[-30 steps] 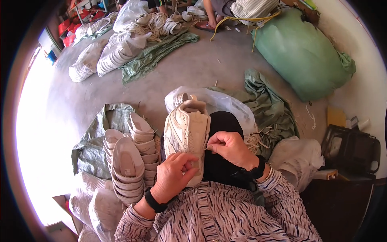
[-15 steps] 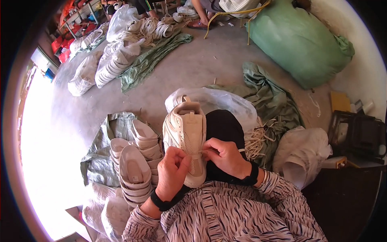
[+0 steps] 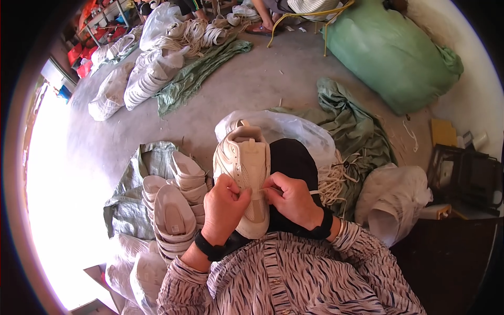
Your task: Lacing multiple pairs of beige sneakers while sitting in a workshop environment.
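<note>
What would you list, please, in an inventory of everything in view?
Mesh shoe: one, cream, over the lap.
Nested shoe uppers: several stacks, pale, left of the lap.
Lace bundle: one, cream, right of the lap.
Clear plastic bag: one, whitish, beyond the shoe.
Crumpled woven sheets: several, greenish, left, right and upper left.
Bulging sack: one, green, upper right.
Slim chair: one, yellow, top.
Bagged shoe parts: several, pale, upper left.
Boxy item: one, black, far right.
Co-worker's shoe: one, reddish, near the chair.
Patterned shirt: one, pale and black, bottom.
Left hand: one, pinching at the shoe, black wristband.
Right hand: one, pinching at the shoe, black wristband.
</note>
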Available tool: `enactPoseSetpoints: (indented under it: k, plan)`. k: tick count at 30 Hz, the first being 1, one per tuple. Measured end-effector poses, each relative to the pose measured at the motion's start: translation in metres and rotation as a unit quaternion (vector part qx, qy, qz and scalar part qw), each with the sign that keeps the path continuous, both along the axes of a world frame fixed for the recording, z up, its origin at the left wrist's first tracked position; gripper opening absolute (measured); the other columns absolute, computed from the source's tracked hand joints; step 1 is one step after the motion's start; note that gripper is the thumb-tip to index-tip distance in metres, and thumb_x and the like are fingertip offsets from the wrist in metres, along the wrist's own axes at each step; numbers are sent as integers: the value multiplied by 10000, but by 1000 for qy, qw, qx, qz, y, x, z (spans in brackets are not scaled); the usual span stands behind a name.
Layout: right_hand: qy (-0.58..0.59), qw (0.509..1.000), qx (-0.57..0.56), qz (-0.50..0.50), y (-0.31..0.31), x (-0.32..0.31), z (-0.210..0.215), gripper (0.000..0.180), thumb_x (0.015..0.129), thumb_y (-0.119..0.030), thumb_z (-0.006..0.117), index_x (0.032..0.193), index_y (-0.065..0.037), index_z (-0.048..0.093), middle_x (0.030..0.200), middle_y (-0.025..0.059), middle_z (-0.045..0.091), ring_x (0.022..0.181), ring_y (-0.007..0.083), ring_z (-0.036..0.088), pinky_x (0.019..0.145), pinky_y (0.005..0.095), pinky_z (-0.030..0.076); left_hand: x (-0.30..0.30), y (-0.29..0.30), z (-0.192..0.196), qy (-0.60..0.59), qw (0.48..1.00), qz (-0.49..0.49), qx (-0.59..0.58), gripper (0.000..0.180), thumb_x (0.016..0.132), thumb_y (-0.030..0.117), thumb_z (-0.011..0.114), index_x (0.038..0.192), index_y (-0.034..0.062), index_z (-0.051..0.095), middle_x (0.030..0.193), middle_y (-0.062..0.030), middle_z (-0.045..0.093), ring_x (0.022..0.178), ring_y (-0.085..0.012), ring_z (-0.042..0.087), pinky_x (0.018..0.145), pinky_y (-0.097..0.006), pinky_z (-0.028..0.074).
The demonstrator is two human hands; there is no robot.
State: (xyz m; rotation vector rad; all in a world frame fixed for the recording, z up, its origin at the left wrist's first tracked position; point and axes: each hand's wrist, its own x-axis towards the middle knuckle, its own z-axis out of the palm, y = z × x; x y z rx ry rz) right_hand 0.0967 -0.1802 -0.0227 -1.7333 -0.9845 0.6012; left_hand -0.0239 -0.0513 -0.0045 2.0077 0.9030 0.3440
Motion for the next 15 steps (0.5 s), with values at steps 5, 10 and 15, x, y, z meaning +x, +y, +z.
enactPoseSetpoints:
  k: [5,10,15]
  plan:
    - [-114,993,6,-23,3,-3,-1,64,849,-47,605,883,0,579,731,51,635,619,99,608,547,220,484,3,0,5,11,1000,1,2,260,721,181,709,734,55,482,559,-65,552,520,-227,576,520,-332,456]
    - [319,945,-2,-75,9,-13,-4,44,851,-68,611,864,-27,604,695,25,611,554,80,559,459,195,424,1,2,-1,4,1000,-3,-22,263,727,174,709,740,54,475,560,-57,551,512,-194,569,514,-313,451]
    - [429,895,-10,-122,22,-30,9,65,850,-83,626,860,-21,613,683,30,597,531,58,533,449,186,414,-9,6,-7,-59,997,11,-48,203,787,83,664,822,47,468,555,-26,531,488,-104,516,491,-261,425]
